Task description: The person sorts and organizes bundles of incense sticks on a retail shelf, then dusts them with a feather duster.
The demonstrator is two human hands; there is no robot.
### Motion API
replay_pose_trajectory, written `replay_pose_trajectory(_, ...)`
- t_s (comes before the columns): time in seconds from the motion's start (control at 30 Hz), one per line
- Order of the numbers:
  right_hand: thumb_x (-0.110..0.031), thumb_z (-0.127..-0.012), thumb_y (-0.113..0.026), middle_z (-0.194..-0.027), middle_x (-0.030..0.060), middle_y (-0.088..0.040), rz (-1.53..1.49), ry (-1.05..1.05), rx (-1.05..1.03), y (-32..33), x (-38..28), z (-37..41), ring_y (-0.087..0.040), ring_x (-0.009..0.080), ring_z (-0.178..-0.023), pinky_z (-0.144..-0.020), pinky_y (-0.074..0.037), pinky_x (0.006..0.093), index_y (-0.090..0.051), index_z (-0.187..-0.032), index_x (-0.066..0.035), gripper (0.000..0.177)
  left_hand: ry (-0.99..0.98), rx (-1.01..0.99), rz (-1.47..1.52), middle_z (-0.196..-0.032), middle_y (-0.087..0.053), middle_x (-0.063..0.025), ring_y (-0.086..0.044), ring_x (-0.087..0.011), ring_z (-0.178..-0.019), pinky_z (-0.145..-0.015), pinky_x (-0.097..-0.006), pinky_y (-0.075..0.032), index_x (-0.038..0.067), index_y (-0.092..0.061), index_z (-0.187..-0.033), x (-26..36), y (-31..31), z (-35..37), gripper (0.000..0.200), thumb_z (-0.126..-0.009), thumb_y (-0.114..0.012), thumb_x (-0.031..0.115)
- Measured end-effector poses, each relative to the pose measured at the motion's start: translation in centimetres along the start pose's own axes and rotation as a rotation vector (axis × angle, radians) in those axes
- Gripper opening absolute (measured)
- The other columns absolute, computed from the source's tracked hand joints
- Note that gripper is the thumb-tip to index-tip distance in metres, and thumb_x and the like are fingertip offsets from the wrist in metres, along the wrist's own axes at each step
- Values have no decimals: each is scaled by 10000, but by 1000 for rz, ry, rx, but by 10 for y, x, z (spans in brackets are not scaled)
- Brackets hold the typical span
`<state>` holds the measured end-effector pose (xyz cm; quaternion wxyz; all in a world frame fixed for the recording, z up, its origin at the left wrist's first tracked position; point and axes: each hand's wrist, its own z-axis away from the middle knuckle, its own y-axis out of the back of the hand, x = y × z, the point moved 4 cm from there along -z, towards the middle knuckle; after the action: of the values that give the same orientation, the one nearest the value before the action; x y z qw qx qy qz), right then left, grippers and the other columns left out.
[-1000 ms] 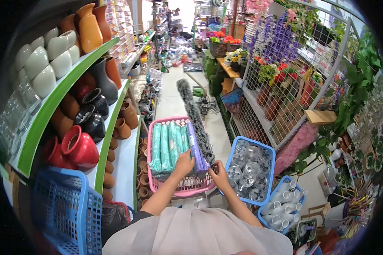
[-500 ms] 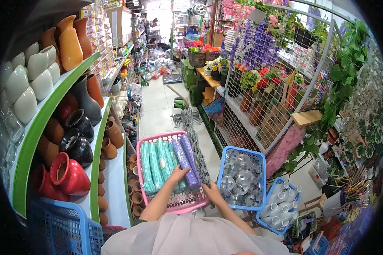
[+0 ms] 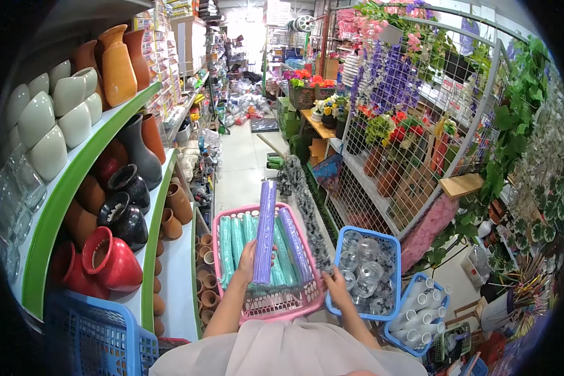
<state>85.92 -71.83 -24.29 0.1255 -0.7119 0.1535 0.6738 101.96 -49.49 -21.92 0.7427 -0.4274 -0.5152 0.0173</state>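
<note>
My left hand (image 3: 247, 262) is wrapped round a long purple packet (image 3: 266, 232), apparently in clear plastic, raised nearly upright above the pink basket (image 3: 312, 292). Beneath it in the basket lie several turquoise packets (image 3: 232, 241) side by side, with another purple packet (image 3: 296, 244) at their right. Just beyond the basket's right side, my right hand (image 3: 336, 287) is closed on the lower end of a long grey fluffy strand (image 3: 308, 210), which slants up and away along the basket. Part of the turquoise packets is hidden behind the held packet.
Right of the basket stand a blue basket (image 3: 397, 276) of clear round containers and another blue basket (image 3: 390, 335) of white vases. Shelves (image 3: 50, 241) with pots line the left, above an empty-looking blue crate (image 3: 126, 329). A wire rack (image 3: 457, 156) with artificial flowers borders the tiled aisle (image 3: 238, 160).
My left hand has lifted one purple packet off the others and turned it more upright. My right hand keeps its grip on the grey strand. The whole view has shifted slightly.
</note>
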Motion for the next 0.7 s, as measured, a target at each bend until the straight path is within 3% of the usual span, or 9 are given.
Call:
replay_pose_trajectory(0.03, -244, -920, -594, -676, -19, -543, 79, -2, 57, 10, -13, -3, -471, 55, -562, -495, -376, 222, -543, -1022, -43, 231, 11, -33, -59, -953, -614, -95, -602, -172, -784, -655, -324, -537, 37, -524, -1149, 1, -4, 2, 504, -981, -235, 414)
replay_pose_trajectory(0.2, -255, -902, -613, -617, 17, -532, 250, 81, 192, 37, -47, -1, -471, 79, -538, -479, -372, 256, -546, -880, -33, 233, 25, -79, -83, -962, -610, -77, -607, -170, -823, -693, -319, -543, 58, -528, -1164, 5, -32, 11, 528, -994, -245, 470)
replay_pose_trajectory(0.27, -271, -871, -623, -635, 111, -567, 647, 107, 83, 31, -74, 19, -555, 213, -563, -522, -420, 348, -595, -939, -14, 268, 40, -77, -34, -986, -619, -75, -612, -160, -852, -670, -322, -542, 44, -528, -1166, 4, -44, 15, 472, -1000, -310, 427)
replay_pose_trajectory(0.33, -311, -836, -652, -673, 164, -583, 739, 237, 27, 37, -66, 26, -588, 305, -618, -534, -434, 385, -590, -922, -16, 313, 41, 47, -56, -993, -611, -77, -619, -170, -849, -654, -334, -555, 70, -514, -1193, -10, -33, 16, 455, -996, -338, 441)
replay_pose_trajectory(0.4, -316, -804, -687, -618, 150, -572, 1024, 658, -104, 38, -74, 37, -575, 317, -566, -528, -433, 388, -590, -856, -43, 294, 93, -300, 140, -957, -596, -67, -602, -165, -743, -595, -312, -550, 117, -474, -1242, -25, -32, 4, 491, -964, -379, 511)
replay_pose_trajectory(0.47, -330, -797, -685, -607, 158, -570, 930, 653, -52, 50, -75, 31, -583, 346, -586, -542, -442, 419, -596, -851, -44, 304, 67, -235, -10, -931, -583, -77, -574, -158, -724, -577, -298, -520, 147, -431, -1275, -31, -37, 15, 497, -965, -355, 527)
replay_pose_trajectory(0.53, -337, -773, -688, -627, 151, -582, 925, 258, 218, 72, -66, 24, -590, 327, -588, -542, -443, 424, -583, -824, -53, 307, 159, -341, 191, -928, -573, -92, -556, -162, -724, -585, -287, -491, 131, -451, -1250, -31, -64, 23, 494, -978, -314, 519)
replay_pose_trajectory(0.6, -343, -764, -688, -622, 156, -579, 881, 216, 238, 80, -69, 33, -590, 337, -589, -537, -439, 432, -568, -804, -43, 326, 80, -185, 34, -944, -531, -103, -506, -171, -702, -593, -285, -462, 50, -500, -1134, -34, -69, 28, 521, -980, -303, 508)
replay_pose_trajectory(0.7, -371, -797, -664, -659, 191, -595, 1021, 610, -175, 78, -86, 60, -597, 381, -634, -564, -455, 457, -583, -857, -34, 352, 122, -246, 1, -956, -537, -97, -536, -167, -747, -595, -264, -477, 55, -492, -1155, -40, -72, 37, 489, -992, -296, 472)
